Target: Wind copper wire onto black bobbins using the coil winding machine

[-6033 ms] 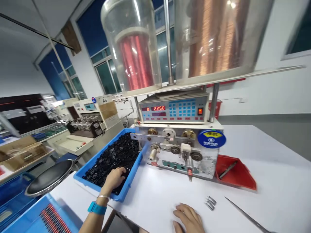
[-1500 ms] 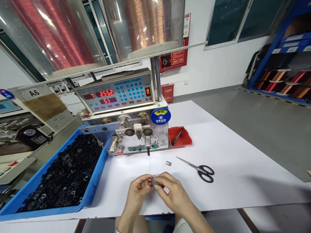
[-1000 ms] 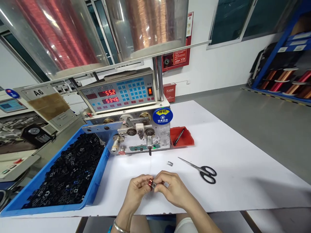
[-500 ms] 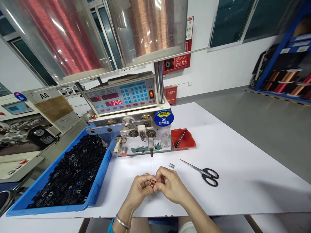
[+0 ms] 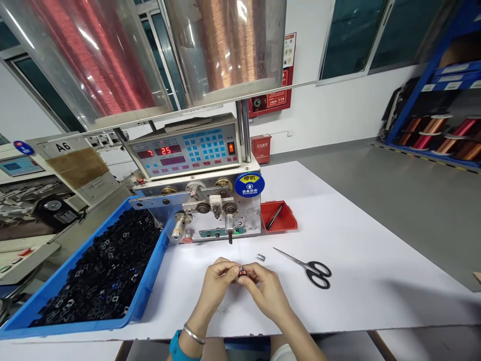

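Between the fingertips of both hands is a small wound coil (image 5: 242, 273), dark with reddish-copper wire around it. My left hand (image 5: 221, 276) pinches its left side, and my right hand (image 5: 262, 281) grips it from the right with thumb and fingers. A thin strand runs up from the coil toward the winding machine's dark spindle (image 5: 230, 237). Just beyond my right hand lies a small metal piece (image 5: 260, 257). Black-handled scissors (image 5: 310, 268) rest on the white table to the right, blades partly apart. My fingers cover part of the coil.
The winding machine (image 5: 203, 210) stands ahead, its display lit red. A blue bin (image 5: 141, 296) of small black frames fills the left side. A red tray (image 5: 293, 224) with a black pen sits right of the machine. Big wire spools (image 5: 225, 45) hang overhead in clear covers.
Both hands have moved slightly away from me with the coil, which has turned between the fingers. The machine's display now reads 25 above, and the 5346 below is gone. The view has shifted slightly.
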Motion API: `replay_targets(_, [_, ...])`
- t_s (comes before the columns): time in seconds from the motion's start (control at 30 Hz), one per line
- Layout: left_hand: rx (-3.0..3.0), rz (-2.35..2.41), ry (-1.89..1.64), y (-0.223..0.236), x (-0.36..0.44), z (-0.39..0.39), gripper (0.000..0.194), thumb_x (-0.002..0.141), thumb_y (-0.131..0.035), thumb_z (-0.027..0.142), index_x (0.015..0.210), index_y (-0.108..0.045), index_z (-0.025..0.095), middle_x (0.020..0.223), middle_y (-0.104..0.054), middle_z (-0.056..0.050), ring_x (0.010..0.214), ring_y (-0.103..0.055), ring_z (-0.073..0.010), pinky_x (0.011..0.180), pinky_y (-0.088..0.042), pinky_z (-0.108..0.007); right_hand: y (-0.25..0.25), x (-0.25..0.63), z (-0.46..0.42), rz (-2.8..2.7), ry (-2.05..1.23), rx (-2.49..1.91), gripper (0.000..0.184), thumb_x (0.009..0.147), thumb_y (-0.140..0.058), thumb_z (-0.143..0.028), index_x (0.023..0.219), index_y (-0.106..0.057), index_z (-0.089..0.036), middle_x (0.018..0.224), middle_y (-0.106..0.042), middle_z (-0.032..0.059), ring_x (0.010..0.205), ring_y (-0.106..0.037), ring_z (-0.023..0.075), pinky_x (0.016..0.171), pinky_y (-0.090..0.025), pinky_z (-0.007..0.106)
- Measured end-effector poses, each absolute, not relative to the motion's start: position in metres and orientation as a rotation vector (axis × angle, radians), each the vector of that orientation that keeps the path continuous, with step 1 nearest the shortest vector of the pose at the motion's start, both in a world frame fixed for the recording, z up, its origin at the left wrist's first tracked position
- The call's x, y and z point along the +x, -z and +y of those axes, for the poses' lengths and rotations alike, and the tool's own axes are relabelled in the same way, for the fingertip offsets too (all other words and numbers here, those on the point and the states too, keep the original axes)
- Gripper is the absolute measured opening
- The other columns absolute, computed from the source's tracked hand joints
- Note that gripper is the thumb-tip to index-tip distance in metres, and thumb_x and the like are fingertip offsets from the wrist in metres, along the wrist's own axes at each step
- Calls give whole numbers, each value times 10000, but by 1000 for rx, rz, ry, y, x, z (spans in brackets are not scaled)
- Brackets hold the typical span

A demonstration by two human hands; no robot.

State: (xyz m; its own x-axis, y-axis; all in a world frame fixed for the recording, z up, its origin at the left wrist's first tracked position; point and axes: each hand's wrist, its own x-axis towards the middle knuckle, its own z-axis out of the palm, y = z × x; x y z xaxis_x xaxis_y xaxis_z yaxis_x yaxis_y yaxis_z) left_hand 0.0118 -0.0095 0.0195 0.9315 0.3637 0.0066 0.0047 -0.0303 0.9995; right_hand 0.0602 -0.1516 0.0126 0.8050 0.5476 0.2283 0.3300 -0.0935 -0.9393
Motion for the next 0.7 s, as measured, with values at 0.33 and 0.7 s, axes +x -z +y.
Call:
replay_targets(0.33, [1604, 499, -916, -34, -5, -2, 280, 703, -672, 413, 880, -725, 203, 854, -617, -39, 693, -552, -143, 618, -467, -264, -8, 66, -157, -702, -4, -1826, 115, 811, -534, -298, 786, -586, -198, 717, -677, 25, 612, -599, 152, 607, -484, 267])
replay_targets(0.7, [1484, 349, -292, -27, 22, -33, 234, 621, -743, 381, 720, -759, 170, 820, -692, -71, 793, -613, -201, 743, -488, -305, -9, 66, -156, -635, -137, -1768, 84, 781, -558, -263, 742, -571, -191, 667, -642, -2, 599, -580, 136, 589, -460, 245])
